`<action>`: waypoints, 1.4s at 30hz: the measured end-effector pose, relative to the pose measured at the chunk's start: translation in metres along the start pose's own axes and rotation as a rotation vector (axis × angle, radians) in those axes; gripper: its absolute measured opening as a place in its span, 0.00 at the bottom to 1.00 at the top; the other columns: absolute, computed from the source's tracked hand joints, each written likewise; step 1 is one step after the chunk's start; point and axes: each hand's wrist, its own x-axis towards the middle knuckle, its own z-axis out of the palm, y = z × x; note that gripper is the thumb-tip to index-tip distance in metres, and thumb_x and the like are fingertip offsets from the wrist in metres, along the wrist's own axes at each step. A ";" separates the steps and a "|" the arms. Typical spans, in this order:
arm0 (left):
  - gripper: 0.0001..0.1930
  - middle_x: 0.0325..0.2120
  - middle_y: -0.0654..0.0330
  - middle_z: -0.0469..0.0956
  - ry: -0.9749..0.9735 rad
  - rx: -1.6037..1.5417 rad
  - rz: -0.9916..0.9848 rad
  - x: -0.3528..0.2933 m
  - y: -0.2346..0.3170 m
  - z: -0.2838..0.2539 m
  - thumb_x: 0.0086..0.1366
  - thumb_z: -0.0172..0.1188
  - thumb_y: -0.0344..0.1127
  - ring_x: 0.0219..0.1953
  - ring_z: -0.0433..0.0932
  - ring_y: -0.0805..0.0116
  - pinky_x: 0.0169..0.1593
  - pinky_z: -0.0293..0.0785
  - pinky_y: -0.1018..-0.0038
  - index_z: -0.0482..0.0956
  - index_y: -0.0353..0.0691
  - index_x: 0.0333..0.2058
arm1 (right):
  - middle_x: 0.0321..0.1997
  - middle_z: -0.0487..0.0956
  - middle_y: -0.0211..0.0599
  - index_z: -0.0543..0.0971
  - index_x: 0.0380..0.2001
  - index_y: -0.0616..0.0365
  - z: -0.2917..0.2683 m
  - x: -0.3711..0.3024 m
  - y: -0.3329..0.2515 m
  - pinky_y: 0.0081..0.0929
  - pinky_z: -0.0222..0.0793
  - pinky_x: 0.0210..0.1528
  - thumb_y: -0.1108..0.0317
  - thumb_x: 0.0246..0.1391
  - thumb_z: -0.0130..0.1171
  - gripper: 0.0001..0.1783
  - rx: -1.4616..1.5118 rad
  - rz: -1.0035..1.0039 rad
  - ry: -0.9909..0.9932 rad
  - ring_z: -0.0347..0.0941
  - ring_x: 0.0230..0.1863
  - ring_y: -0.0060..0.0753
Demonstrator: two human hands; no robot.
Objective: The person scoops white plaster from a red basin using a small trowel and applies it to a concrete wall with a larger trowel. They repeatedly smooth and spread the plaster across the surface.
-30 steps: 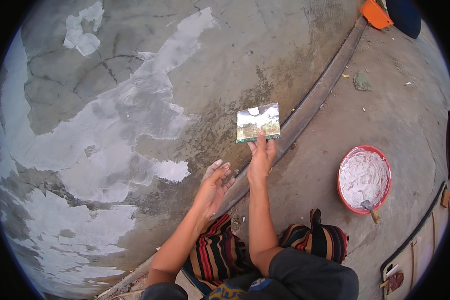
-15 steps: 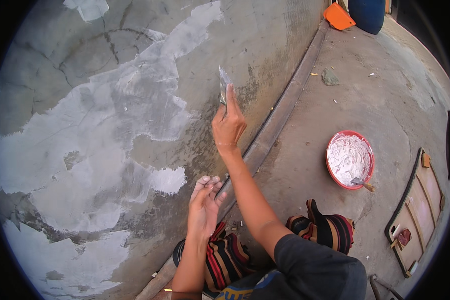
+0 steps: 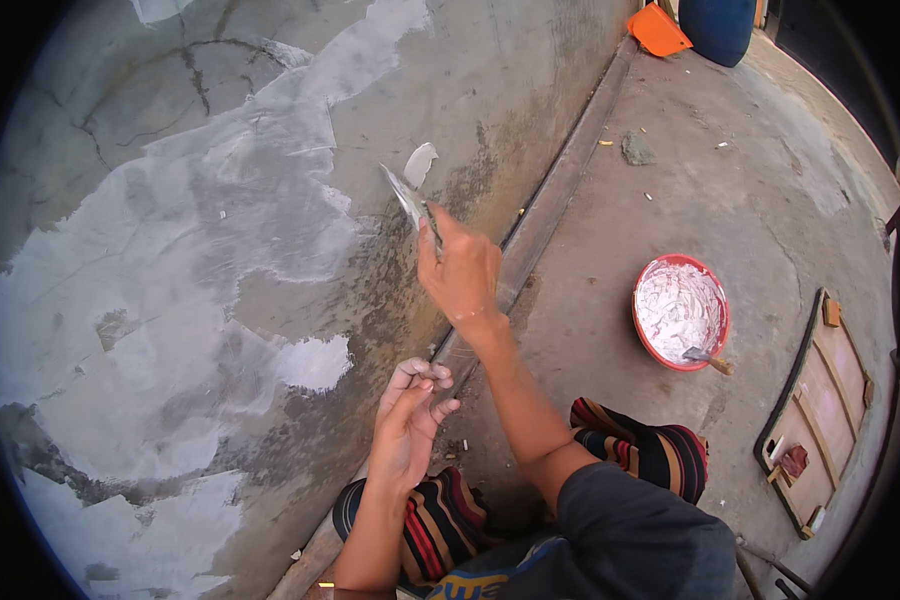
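Observation:
My right hand (image 3: 465, 275) grips a putty knife (image 3: 406, 195) whose thin metal blade points up and left, close to the grey wall (image 3: 280, 290). Just past the blade, a small thick dab of white filler (image 3: 421, 165) sticks to the wall. Below it, my left hand (image 3: 407, 420) is raised, palm up, its whitened fingers half curled and apart with nothing visible in them. To the right, a red bowl (image 3: 637, 322) of white paste stands on the floor. A second scraper (image 3: 708, 359) with a wooden handle rests in the paste, its handle over the rim.
Broad pale filler patches (image 3: 170, 330) and cracks mark the wall. A ledge (image 3: 560, 210) runs along its foot. A framed panel (image 3: 820, 410) lies at right. An orange dustpan-like piece (image 3: 658, 31) and a blue barrel (image 3: 716, 28) stand far off. My striped-clad knees are below.
My right hand has turned the putty knife leftward and drawn it lower on the wall. A fresh white dab now shows there. My left fingers have curled a little more. The view has shifted slightly.

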 end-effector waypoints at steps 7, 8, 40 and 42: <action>0.07 0.39 0.62 0.73 0.038 0.152 0.034 0.002 -0.001 0.015 0.64 0.53 0.31 0.46 0.71 0.71 0.46 0.72 0.71 0.69 0.46 0.41 | 0.32 0.82 0.50 0.80 0.49 0.57 -0.006 0.045 0.063 0.33 0.71 0.30 0.71 0.58 0.55 0.16 0.068 0.104 0.231 0.80 0.29 0.46; 0.07 0.39 0.62 0.72 0.044 0.185 0.044 0.002 0.000 0.016 0.64 0.53 0.31 0.46 0.71 0.71 0.46 0.72 0.71 0.69 0.45 0.41 | 0.35 0.82 0.49 0.80 0.49 0.57 -0.001 0.045 0.061 0.33 0.72 0.31 0.72 0.57 0.55 0.16 0.078 0.069 0.238 0.81 0.30 0.46; 0.06 0.39 0.61 0.73 -0.037 0.194 -0.037 0.014 -0.020 0.026 0.67 0.53 0.31 0.45 0.72 0.72 0.47 0.72 0.71 0.68 0.44 0.42 | 0.23 0.78 0.48 0.80 0.50 0.60 -0.021 0.037 0.051 0.25 0.67 0.25 0.73 0.54 0.59 0.18 0.162 0.013 0.123 0.71 0.19 0.29; 0.06 0.41 0.62 0.74 -0.094 0.203 -0.041 0.017 -0.020 0.030 0.69 0.51 0.31 0.46 0.72 0.73 0.48 0.71 0.71 0.68 0.44 0.43 | 0.16 0.71 0.42 0.81 0.47 0.61 -0.015 0.066 0.080 0.25 0.59 0.21 0.72 0.57 0.58 0.15 0.213 -0.040 0.265 0.60 0.16 0.25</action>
